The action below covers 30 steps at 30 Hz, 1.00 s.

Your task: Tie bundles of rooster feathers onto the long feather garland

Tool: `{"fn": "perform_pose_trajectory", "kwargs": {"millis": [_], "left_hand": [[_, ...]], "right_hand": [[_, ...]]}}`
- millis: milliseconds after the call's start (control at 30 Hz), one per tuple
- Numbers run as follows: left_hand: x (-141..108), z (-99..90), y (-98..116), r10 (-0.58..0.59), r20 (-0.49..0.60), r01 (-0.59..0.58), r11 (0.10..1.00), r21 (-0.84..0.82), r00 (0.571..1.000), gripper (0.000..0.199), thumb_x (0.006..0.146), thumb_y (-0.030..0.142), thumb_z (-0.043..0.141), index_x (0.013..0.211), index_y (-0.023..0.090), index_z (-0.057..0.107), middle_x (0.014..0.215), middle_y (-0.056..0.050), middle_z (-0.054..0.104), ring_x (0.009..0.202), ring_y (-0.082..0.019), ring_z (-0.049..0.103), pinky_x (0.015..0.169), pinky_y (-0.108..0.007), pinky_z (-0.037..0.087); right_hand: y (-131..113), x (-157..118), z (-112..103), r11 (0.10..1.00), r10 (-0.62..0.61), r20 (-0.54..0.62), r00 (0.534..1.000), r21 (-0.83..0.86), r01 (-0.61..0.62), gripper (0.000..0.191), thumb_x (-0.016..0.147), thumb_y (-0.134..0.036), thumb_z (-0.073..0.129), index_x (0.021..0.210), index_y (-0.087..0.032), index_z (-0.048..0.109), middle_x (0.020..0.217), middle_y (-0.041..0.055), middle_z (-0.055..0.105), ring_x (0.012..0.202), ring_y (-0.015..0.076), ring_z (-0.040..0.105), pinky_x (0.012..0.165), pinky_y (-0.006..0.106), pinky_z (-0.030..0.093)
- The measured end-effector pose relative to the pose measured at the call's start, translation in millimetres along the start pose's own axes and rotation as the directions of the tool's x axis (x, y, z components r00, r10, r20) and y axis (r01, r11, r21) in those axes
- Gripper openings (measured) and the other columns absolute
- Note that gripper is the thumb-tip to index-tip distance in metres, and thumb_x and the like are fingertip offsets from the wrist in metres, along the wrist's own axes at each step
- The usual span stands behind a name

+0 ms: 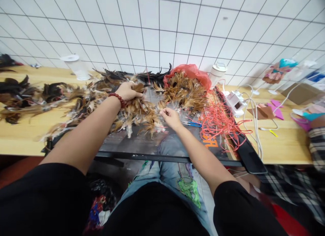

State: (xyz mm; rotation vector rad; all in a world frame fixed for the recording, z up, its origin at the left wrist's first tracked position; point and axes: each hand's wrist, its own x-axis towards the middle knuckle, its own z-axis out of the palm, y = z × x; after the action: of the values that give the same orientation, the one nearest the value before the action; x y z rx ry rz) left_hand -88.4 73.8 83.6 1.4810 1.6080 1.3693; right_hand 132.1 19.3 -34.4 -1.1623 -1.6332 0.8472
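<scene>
My left hand [128,91], with a red bead bracelet [118,98] at the wrist, is over a heap of brown feathers [137,114]. Its thumb and fingers close around a brown feather [139,88]. To the right, my right hand [170,117] is closed in a pinch at the edge of the feathers. What lies between its fingertips is too small to make out. Blue-handled thread snips [192,124] lie just right of that hand. Behind it, more brown feathers [186,93] spill out of a red plastic bag [190,73].
Tangled red string [220,124] covers the tray's right side, beside a black phone [250,158]. A white power strip [235,102] with cables, a lidded cup [217,73] and a clear container [77,67] stand near the wall. Dark feathers [15,93] lie left. A plaid sleeve [317,144] shows right.
</scene>
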Motion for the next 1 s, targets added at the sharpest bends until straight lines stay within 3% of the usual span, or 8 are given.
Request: {"fn": "perform_pose_trajectory", "kwargs": {"millis": [133, 200, 300, 433, 600, 767, 867, 1000], "left_hand": [[8, -8.1, -18, -0.002, 0.014, 0.0, 0.987, 0.159, 1.0, 0.031, 0.045, 0.008, 0.082, 0.072, 0.015, 0.071, 0.067, -0.002, 0.066, 0.077, -0.023, 0.066, 0.084, -0.039, 0.054], [4, -9.6, -21, 0.113, -0.127, -0.088, 0.978, 0.187, 0.985, 0.026, 0.057, 0.011, 0.076, 0.082, 0.015, 0.072, 0.077, -0.004, 0.068, 0.08, -0.022, 0.065, 0.087, -0.038, 0.052], [-10, 1.7, -19, 0.332, -0.245, -0.275, 0.931, 0.239, 0.911, 0.025, 0.069, 0.016, 0.066, 0.094, 0.017, 0.072, 0.095, -0.006, 0.07, 0.088, -0.021, 0.064, 0.091, -0.035, 0.049], [-30, 28.4, -23, 0.448, -0.107, -0.401, 0.866, 0.298, 0.888, 0.02, 0.075, 0.017, 0.059, 0.09, 0.019, 0.073, 0.096, -0.006, 0.07, 0.089, -0.023, 0.063, 0.093, -0.036, 0.047], [-44, 33.9, -43, 0.423, 0.022, -0.372, 0.77, 0.518, 0.906, 0.014, 0.076, 0.023, 0.058, 0.078, 0.021, 0.072, 0.086, -0.01, 0.071, 0.094, -0.03, 0.064, 0.091, -0.041, 0.045], [-52, 24.8, -53, 0.203, 0.112, -0.225, 0.71, 0.667, 0.973, 0.025, 0.067, 0.042, 0.071, 0.054, 0.022, 0.061, 0.06, -0.01, 0.061, 0.082, -0.036, 0.064, 0.078, -0.043, 0.047], [-53, 24.3, -50, 0.196, 0.099, -0.214, 0.748, 0.628, 0.976, 0.025, 0.067, 0.037, 0.071, 0.051, 0.022, 0.057, 0.061, -0.01, 0.061, 0.085, -0.035, 0.064, 0.079, -0.042, 0.047], [-59, 29.1, -36, 0.359, -0.109, -0.312, 0.898, 0.31, 0.927, 0.007, 0.071, 0.028, 0.067, 0.071, 0.022, 0.068, 0.09, -0.007, 0.068, 0.091, -0.025, 0.063, 0.086, -0.036, 0.047]], "right_hand": [[0, 1, 0, 1.0, 0.007, -0.007, 1.0, 0.002, -0.007, 0.025, 0.081, -0.041, 0.056, 0.07, -0.019, 0.057, 0.059, -0.0051, 0.048, 0.058, 0.0099, 0.041, 0.058, 0.023, 0.032], [-1, 2, 0, 1.0, 0.017, -0.009, 1.0, 0.006, -0.017, 0.024, 0.081, -0.04, 0.056, 0.07, -0.019, 0.057, 0.06, -0.005, 0.049, 0.058, 0.0098, 0.042, 0.059, 0.023, 0.033], [-1, 2, -1, 0.999, 0.032, -0.019, 0.999, 0.039, -0.032, 0.025, 0.08, -0.042, 0.057, 0.071, -0.018, 0.057, 0.061, -0.0047, 0.05, 0.06, 0.0099, 0.042, 0.06, 0.022, 0.034], [0, 3, -1, 0.995, 0.045, -0.023, 0.999, 0.087, -0.043, 0.028, 0.079, -0.046, 0.056, 0.071, -0.019, 0.056, 0.061, -0.0047, 0.049, 0.059, 0.01, 0.041, 0.06, 0.023, 0.034], [2, 3, 0, 0.992, 0.052, -0.016, 0.999, 0.116, -0.05, 0.031, 0.08, -0.049, 0.055, 0.074, -0.019, 0.057, 0.063, -0.0044, 0.05, 0.059, 0.01, 0.042, 0.059, 0.023, 0.034], [2, 2, 1, 0.998, 0.021, -0.023, 1.0, 0.053, -0.019, 0.029, 0.08, -0.046, 0.056, 0.071, -0.019, 0.057, 0.062, -0.0046, 0.051, 0.059, 0.0099, 0.043, 0.06, 0.023, 0.035], [2, 2, 1, 0.999, 0.006, -0.026, 1.0, 0.046, -0.005, 0.027, 0.08, -0.044, 0.056, 0.07, -0.019, 0.056, 0.062, -0.0045, 0.05, 0.058, 0.0098, 0.043, 0.06, 0.024, 0.035], [1, 0, 1, 1.0, -0.008, -0.047, 0.999, 0.022, 0.009, 0.027, 0.081, -0.043, 0.056, 0.069, -0.019, 0.055, 0.061, -0.0046, 0.048, 0.059, 0.0099, 0.041, 0.059, 0.023, 0.033]]}}
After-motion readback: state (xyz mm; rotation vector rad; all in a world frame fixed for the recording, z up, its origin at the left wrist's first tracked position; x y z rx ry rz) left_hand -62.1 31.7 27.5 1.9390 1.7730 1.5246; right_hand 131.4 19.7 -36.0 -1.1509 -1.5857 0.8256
